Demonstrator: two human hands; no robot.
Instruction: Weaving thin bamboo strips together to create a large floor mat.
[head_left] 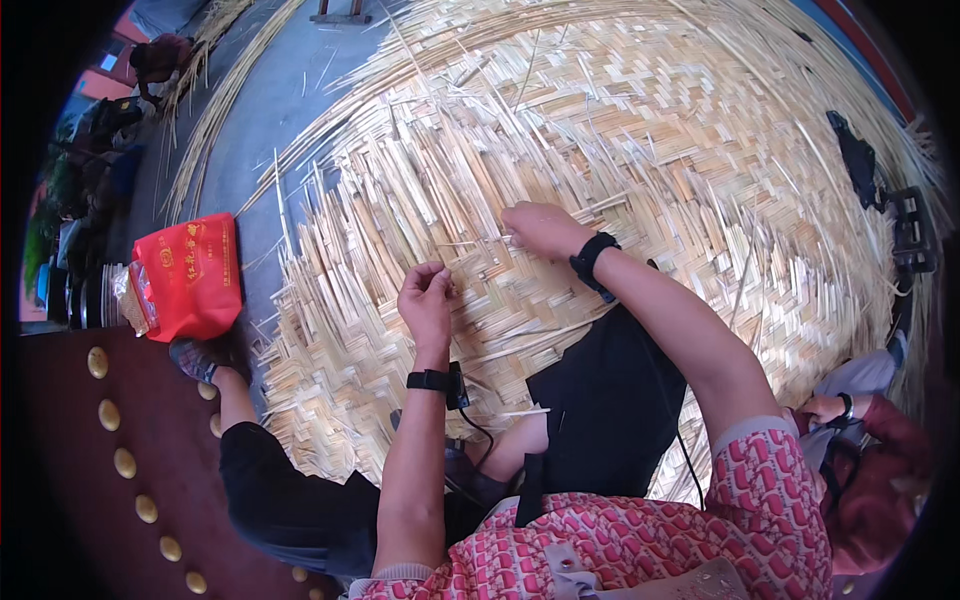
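A large woven mat [640, 110] of pale, flat reed strips lies beneath both my hands. My left hand [428, 302] is closed just above its weave, thumb and fingertips pressed together; whatever is in the pinch is too small to make out. Farther forward and to the right, my right hand [545, 230] is closed with its fingers down at the loose strip ends. A thin crosswise reed strip [470, 241] runs left from its fingertips. Upright loose strips [400, 180] fan out beyond both hands.
At the left stands a red bag [190, 275] next to a foot. Long reeds [215, 130] lie on the grey floor, with a person [160, 62] crouching beyond. Another person's sleeve [885, 470] shows at the lower right. A black cloth [610, 385] covers my leg.
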